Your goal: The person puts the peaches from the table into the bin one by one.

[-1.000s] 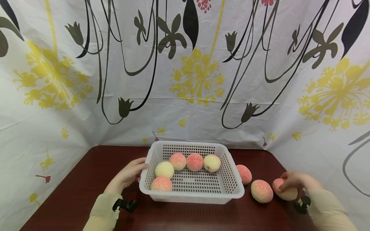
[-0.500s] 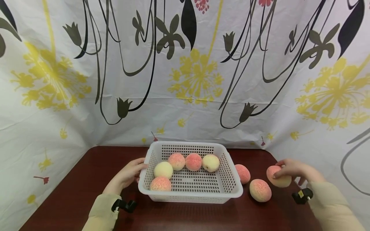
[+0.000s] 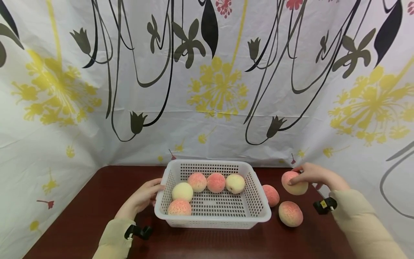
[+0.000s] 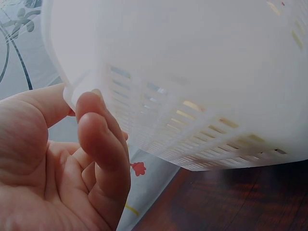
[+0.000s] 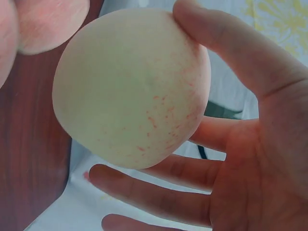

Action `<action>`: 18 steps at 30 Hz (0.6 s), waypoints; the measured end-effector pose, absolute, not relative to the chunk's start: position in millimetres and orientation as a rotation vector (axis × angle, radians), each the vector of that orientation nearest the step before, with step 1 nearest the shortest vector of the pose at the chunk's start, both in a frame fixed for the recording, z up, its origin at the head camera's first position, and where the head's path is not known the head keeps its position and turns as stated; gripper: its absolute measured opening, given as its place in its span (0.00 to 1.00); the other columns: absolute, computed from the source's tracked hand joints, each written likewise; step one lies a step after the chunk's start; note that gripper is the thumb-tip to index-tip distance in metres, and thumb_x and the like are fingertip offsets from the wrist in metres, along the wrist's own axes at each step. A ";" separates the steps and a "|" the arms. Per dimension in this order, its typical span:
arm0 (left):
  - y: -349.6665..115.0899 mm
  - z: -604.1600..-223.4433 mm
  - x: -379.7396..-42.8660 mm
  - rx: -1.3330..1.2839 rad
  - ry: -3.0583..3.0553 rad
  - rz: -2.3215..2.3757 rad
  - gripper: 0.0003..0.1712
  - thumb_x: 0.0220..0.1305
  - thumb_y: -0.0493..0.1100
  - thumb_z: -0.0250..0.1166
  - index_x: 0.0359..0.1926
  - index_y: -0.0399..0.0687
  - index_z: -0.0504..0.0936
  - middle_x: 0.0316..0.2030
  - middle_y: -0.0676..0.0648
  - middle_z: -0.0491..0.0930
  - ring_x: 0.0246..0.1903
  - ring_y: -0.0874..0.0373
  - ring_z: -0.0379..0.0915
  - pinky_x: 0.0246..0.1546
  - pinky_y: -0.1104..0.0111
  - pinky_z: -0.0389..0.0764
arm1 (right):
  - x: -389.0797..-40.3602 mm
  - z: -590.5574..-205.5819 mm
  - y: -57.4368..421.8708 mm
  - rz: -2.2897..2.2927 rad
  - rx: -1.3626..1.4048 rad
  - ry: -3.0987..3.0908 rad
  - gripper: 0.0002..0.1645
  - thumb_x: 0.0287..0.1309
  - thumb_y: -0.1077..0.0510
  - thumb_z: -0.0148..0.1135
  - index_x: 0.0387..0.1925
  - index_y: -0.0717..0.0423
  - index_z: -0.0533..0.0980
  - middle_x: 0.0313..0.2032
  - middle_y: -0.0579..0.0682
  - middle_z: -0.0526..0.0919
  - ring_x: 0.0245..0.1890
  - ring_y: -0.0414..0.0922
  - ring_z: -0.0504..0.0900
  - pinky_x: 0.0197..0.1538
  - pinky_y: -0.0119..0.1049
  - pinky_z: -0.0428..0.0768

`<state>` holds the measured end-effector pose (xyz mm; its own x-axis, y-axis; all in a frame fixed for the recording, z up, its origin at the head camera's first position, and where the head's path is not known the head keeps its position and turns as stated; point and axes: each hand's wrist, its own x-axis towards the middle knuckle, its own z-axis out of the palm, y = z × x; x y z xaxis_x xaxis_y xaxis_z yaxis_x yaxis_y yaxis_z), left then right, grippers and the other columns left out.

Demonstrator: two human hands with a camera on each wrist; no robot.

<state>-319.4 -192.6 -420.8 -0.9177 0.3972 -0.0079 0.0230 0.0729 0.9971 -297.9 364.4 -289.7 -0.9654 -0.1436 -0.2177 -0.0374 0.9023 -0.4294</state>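
A white perforated plastic basket [image 3: 213,218] stands on the table with several peaches in it, along its back and left sides. At its left end my left hand [image 3: 143,196] holds the rim, thumb at the edge; the left wrist view shows curled fingers [image 4: 98,139] against the basket wall. My right hand [image 3: 318,174] grips a pink-and-cream peach [image 3: 295,187] in the air, right of the basket. The right wrist view shows that peach's pale underside [image 5: 130,91] between thumb and fingers. Below it, a pink peach [image 3: 271,196] and a speckled peach [image 3: 290,214] lie on the table.
The dark red-brown table [image 3: 81,216] ends at a patterned white cloth [image 3: 207,144] hung behind and at both sides. Inside the basket, bare floor [image 3: 223,205] shows at the middle and right. Each wrist wears a small black camera [image 3: 325,205].
My right hand has lifted the far-right peach off the table and carried it left and away from me, towards the basket. My left hand stays on the basket rim.
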 end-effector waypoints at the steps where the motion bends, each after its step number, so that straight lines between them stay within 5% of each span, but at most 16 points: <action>1: -192.5 -421.2 -319.6 0.417 2.076 1.921 0.30 0.62 0.44 0.53 0.62 0.37 0.57 0.40 0.34 0.75 0.22 0.56 0.73 0.15 0.68 0.70 | -299.8 -288.0 360.5 -0.628 -0.144 2.830 0.37 0.42 0.41 0.64 0.51 0.58 0.70 0.39 0.56 0.73 0.28 0.50 0.73 0.20 0.45 0.73; 4: -192.7 -421.7 -320.0 0.413 2.077 1.924 0.29 0.62 0.44 0.53 0.61 0.37 0.58 0.40 0.34 0.75 0.20 0.57 0.72 0.15 0.68 0.69 | -305.4 -282.3 346.9 -0.613 -0.191 2.849 0.38 0.41 0.40 0.64 0.51 0.58 0.70 0.40 0.56 0.73 0.26 0.48 0.73 0.20 0.44 0.73; 11: -193.5 -420.4 -319.4 0.421 2.084 1.921 0.29 0.62 0.43 0.52 0.61 0.36 0.57 0.39 0.34 0.75 0.19 0.58 0.71 0.15 0.68 0.69 | -317.7 -269.9 309.2 -0.540 -0.272 2.869 0.37 0.38 0.38 0.65 0.50 0.53 0.73 0.24 0.48 0.76 0.11 0.40 0.60 0.14 0.37 0.68; 18: -193.4 -421.1 -319.7 0.440 2.069 1.924 0.30 0.63 0.43 0.52 0.62 0.35 0.56 0.39 0.34 0.75 0.19 0.57 0.72 0.14 0.68 0.70 | -323.5 -268.0 279.5 -0.476 -0.375 2.895 0.35 0.36 0.38 0.66 0.47 0.51 0.74 0.23 0.47 0.73 0.13 0.42 0.65 0.16 0.38 0.68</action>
